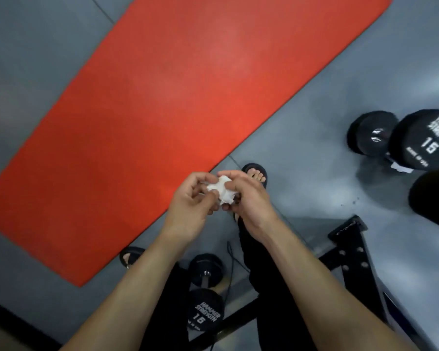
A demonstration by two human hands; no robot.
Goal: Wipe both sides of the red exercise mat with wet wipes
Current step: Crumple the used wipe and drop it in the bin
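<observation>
The red exercise mat point(178, 102) lies flat on the grey floor, running diagonally from lower left to upper right. Above its near edge I hold a crumpled white wet wipe point(222, 190) between both hands. My left hand point(193, 203) pinches the wipe from the left with curled fingers. My right hand point(246, 196) grips it from the right. Part of the wipe is hidden inside the fingers.
A black 15 dumbbell point(205, 297) lies between my feet, and another point(401, 138) stands at the right. My sandalled feet point(256, 173) are beside the mat's edge. A black bench frame point(350, 252) sits at lower right. Grey floor point(36, 59) surrounds the mat.
</observation>
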